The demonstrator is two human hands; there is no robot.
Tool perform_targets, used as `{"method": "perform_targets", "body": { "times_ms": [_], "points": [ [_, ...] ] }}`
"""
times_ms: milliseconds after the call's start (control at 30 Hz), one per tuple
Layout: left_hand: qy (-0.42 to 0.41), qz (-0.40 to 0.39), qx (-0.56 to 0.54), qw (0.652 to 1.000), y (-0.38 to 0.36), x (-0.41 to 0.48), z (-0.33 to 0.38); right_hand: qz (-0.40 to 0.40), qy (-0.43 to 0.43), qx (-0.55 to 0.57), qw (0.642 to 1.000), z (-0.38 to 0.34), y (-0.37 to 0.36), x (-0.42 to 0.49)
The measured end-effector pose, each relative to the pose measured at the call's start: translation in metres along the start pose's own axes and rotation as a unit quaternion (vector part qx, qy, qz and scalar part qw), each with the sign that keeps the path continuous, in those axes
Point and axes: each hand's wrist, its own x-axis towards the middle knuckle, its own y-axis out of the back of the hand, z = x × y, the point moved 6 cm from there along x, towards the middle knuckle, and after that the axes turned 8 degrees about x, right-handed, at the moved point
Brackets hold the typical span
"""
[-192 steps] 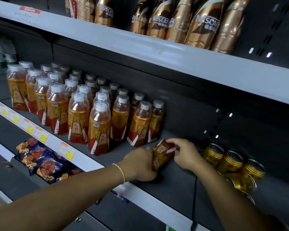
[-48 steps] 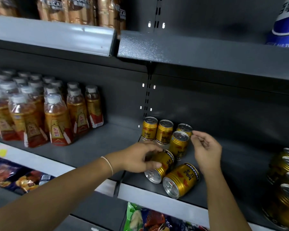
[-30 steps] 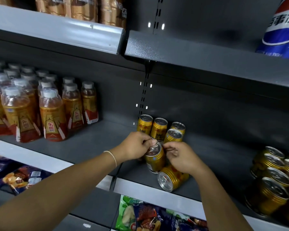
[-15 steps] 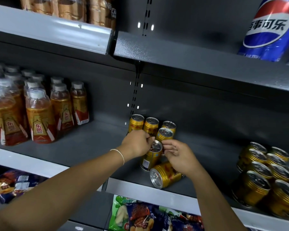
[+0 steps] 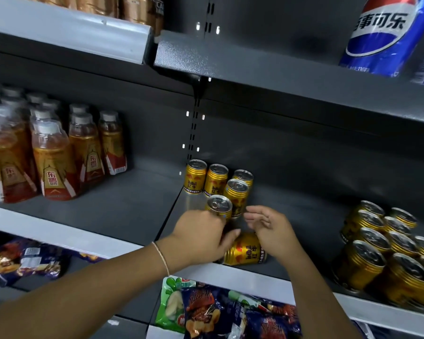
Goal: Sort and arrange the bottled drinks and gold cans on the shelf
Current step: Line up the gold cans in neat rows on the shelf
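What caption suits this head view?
Left hand holds an upright gold can by four standing cans; right hand hovers open over a fallen can.

- A big blue, red and white cola can [image 5: 382,33] is standing on the upper dark grey metal shelf board [image 5: 255,67].
- Dark blue crinkly snack packets [image 5: 242,316] are lying on the level below, just beside a green plastic packet [image 5: 171,302].
- More dark blue foil snack packets [image 5: 22,260] are lying at the lower left.
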Motion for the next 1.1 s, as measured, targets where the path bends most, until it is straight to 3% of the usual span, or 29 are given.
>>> {"method": "perform_targets", "body": {
  "times_ms": [100,400,733,1000,1100],
  "points": [
    [-0.002,-0.063,0.014,0.998,-0.016,-0.008,0.008,-0.002,-0.003,-0.009,1.0,0.003,0.003,-0.006],
    [-0.006,-0.125,0.026,0.992,-0.021,-0.007,0.021,-0.005,-0.017,-0.027,0.999,0.011,0.012,-0.013],
    [0.017,-0.074,0.006,0.997,0.001,0.037,0.043,0.082,0.037,-0.072,0.993,0.01,0.047,-0.023],
    [0.012,-0.098,-0.111,0.989,-0.005,0.059,0.061,-0.055,-0.003,-0.056,0.997,0.02,0.052,-0.046],
    [-0.004,-0.099,-0.141,0.985,-0.007,0.064,0.067,-0.033,-0.004,-0.04,0.999,0.018,0.053,-0.049]
  ]
}}
